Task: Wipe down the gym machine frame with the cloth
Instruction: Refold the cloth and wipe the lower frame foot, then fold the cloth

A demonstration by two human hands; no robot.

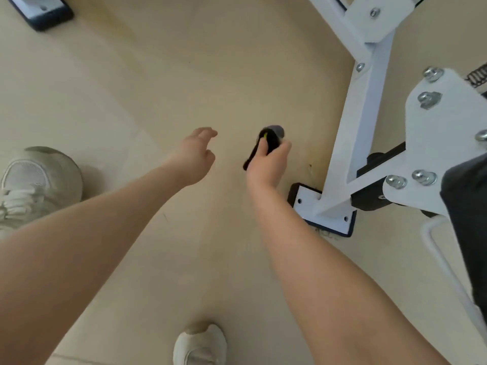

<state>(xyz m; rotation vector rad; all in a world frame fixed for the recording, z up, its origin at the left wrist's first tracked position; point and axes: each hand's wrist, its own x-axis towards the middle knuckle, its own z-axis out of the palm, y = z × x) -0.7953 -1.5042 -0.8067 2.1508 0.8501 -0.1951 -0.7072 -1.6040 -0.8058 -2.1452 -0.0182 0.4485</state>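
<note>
My right hand [268, 164] grips a small dark cloth [270, 139] bunched in its fingers, with a strip of it hanging down to the left. It is held over the beige floor, left of the white gym machine frame [369, 101] and apart from it. My left hand [196, 154] hovers beside it with loosely curled fingers and holds nothing. The frame's white tubes run down to a bolted foot plate [324, 209] on the floor.
A white bracket with several bolts [434, 133] and a dark pad [469, 219] are at the right. Another foot plate [39, 9] lies at the top left. My two light shoes [34, 180] [200, 346] stand on the beige floor.
</note>
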